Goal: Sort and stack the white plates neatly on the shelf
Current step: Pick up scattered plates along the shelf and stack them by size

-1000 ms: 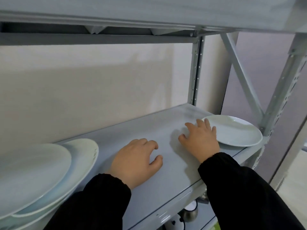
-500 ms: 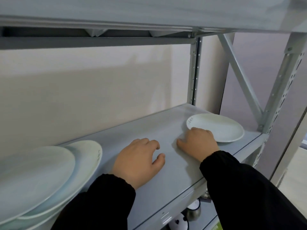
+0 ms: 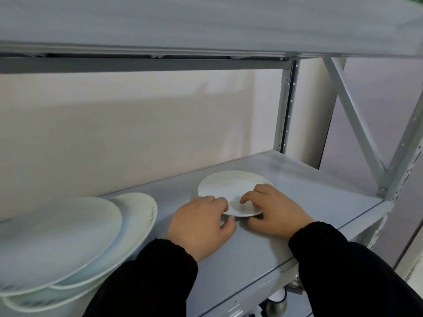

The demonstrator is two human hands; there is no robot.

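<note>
Nearest, two black sleeves (image 3: pixel 343 266) are seen reaching over the front edge of the grey shelf (image 3: pixel 309 197). Below that edge, a small metal object and a white item are glimpsed on a lower level; their kind cannot be told.

Left hand (image 3: pixel 201 227): laid on the shelf surface, fingers curled narrow, with fingertips (image 3: pixel 220 203) closed against the near-left rim of the small white plate (image 3: pixel 229 186); the thumb is tucked just beside and under that rim. Right hand (image 3: pixel 277 211): fingers bent down onto the plate's near portion, thumb at the rim underneath, so the plate is gripped from both sides. The plate's near edge appears slightly raised off the shelf; its far part is held low over it.

At far left, a stack of larger white plates (image 3: pixel 57 239) is noted, unevenly piled, with the top plate offset from the ones below and overhanging the front edge of the shelf.

Open shelf surface is left between stack and small plate, and more to the right up to the perforated upright (image 3: pixel 285 110) and diagonal brace (image 3: pixel 352 115). Behind, a plain wall (image 3: pixel 137 124); overhead, the upper shelf (image 3: pixel 206 24).
</note>
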